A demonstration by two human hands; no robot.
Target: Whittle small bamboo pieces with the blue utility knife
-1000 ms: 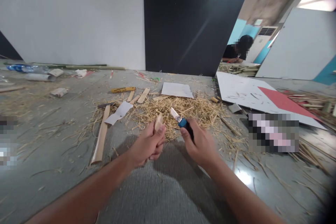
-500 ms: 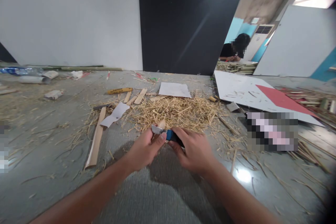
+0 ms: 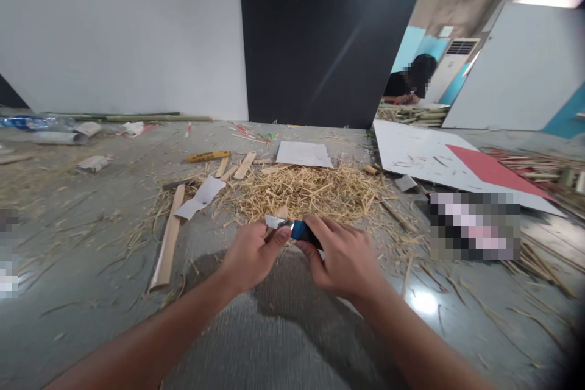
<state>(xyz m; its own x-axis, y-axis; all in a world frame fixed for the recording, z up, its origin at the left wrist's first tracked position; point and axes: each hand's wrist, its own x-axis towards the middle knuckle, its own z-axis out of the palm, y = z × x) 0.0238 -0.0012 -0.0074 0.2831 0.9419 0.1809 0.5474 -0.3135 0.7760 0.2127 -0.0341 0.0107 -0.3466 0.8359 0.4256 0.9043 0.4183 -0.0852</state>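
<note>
My right hand (image 3: 340,256) is wrapped round the blue and black handle of a utility knife (image 3: 300,231). The knife's short metal blade points left, across a small piece of pale wood (image 3: 282,212). My left hand (image 3: 251,253) is closed on that wood piece, its thumb lying against the knife near the blade. Most of the wood is hidden by the blade and fingers. A heap of thin wood shavings (image 3: 315,192) lies just beyond both hands.
A flat wooden strip (image 3: 168,244) and a folded white paper (image 3: 201,198) lie left of the heap. Another white sheet (image 3: 304,154) is behind it. White and red boards (image 3: 411,152) rest at right. A black panel (image 3: 324,49) stands ahead; a person (image 3: 409,82) sits beyond.
The knife and my right hand have shifted slightly to the right, and the blade's tilt over the wood has changed a little. My left hand keeps its hold on the wood.
</note>
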